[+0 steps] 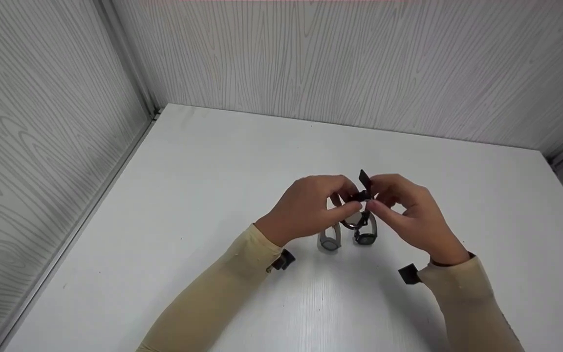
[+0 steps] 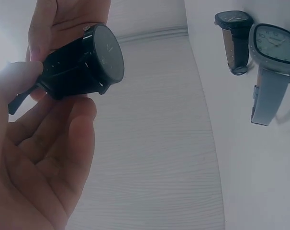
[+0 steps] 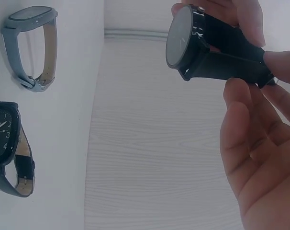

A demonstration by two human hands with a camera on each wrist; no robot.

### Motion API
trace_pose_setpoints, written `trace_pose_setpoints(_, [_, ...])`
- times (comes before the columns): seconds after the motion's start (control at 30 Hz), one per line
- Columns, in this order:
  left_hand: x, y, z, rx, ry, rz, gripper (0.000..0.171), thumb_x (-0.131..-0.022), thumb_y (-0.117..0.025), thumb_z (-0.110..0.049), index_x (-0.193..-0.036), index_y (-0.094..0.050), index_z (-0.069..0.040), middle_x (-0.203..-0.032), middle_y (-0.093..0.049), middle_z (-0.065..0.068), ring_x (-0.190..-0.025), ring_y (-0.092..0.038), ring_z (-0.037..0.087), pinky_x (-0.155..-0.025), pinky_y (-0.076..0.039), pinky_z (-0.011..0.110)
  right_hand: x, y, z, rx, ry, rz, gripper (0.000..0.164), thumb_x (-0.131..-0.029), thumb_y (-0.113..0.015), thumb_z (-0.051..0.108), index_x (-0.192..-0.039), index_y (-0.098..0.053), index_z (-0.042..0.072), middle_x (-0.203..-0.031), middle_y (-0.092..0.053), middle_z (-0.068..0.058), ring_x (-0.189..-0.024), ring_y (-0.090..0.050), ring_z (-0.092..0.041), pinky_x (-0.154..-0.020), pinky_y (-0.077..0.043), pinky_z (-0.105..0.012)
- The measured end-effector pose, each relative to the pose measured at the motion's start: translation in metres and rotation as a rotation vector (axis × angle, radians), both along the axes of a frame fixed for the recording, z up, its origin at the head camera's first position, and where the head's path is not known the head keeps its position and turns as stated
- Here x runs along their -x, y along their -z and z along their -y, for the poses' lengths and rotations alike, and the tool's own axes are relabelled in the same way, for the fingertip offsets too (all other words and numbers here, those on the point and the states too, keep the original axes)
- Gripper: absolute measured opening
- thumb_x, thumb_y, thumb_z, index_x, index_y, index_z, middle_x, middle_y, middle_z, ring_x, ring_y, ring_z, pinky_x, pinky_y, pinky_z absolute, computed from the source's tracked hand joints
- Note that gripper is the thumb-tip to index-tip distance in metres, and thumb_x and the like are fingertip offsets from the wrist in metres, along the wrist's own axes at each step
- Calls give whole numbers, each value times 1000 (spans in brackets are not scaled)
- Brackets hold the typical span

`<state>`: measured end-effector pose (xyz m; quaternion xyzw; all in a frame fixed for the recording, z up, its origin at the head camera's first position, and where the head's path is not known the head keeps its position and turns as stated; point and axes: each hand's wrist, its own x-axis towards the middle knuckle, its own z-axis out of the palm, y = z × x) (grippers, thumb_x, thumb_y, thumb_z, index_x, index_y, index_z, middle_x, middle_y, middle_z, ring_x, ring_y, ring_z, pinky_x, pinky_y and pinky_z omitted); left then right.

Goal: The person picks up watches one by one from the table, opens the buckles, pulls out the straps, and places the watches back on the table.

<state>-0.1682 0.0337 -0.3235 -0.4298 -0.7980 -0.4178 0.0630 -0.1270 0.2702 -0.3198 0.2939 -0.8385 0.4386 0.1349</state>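
While looking down from above, saw first two beige sleeves (image 1: 230,276), both nearer to the person than the round black watch (image 2: 78,62). Noticed small black devices (image 1: 410,274) at the cuffs, also on the near side of the round black watch. To its left, found the left hand (image 1: 311,208), pinching the strap between thumb and fingers; to its right, found the right hand (image 1: 411,210), pinching the same strap near the end. Saw the round black watch raised in the air, with strap bent into a loop, strap tip pointing up between the hands, and dial turned down. Could not tell exactly how the buckle was lying, because of the fingers.

Lower than the round black watch, saw a grey watch (image 1: 330,240) to its left and a square-faced black watch (image 1: 365,238) almost straight beneath, both resting on the white table (image 1: 213,146). Well beyond the round black watch, saw a wood-grained back panel (image 1: 311,63); far to its left, a similar side panel (image 1: 42,146).
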Motion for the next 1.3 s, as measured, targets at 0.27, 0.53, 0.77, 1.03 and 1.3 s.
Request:
trace_pose_setpoints(0.27, [0, 0, 1, 39, -34, -23, 22, -98, -70, -31, -112, -72, -14, -102, -74, -7, -85, -65, 7, -75, -50, 21, -1, 0, 3, -2, 10, -11, 37, -93, -72, -4, -128, -66, 7, -104, -71, -1, -77, -65, -13, -70, -52, -20])
trace_pose_setpoints(0.53, [0, -1, 2, 73, -35, -1, 21, -99, -69, -32, -107, -73, -13, -93, -73, -8, -78, -63, 2, -68, -50, 21, 0, 1, 5, 15, 18, 36, 37, -95, -70, -3, -130, -64, 8, -102, -71, -1, -77, -65, -14, -70, -52, -21])
trace_pose_setpoints(0.77, [-1, -2, 2, 82, -25, 32, 21, -99, -68, -33, -107, -73, -13, -90, -72, -10, -78, -63, -1, -68, -49, 20, -1, 1, 4, 55, 3, 94, 33, -96, -69, -3, -127, -63, 4, -101, -71, -8, -78, -66, -17, -71, -54, -23])
trace_pose_setpoints(1.03, [0, -1, 1, 101, -26, 39, 21, -98, -68, -32, -107, -74, -13, -90, -72, -10, -76, -62, -1, -67, -49, 19, -1, 2, 3, 57, -6, 106, 30, -96, -69, -2, -125, -63, 1, -100, -71, -12, -80, -66, -17, -73, -54, -23])
trace_pose_setpoints(1.3, [-1, -2, 3, 102, -30, 54, 24, -97, -69, -38, -108, -72, -17, -92, -70, -12, -82, -63, 1, -70, -50, 20, -1, 1, 4, 50, -7, 103, 31, -95, -69, -4, -125, -63, 2, -100, -72, -10, -79, -66, -17, -71, -53, -22])
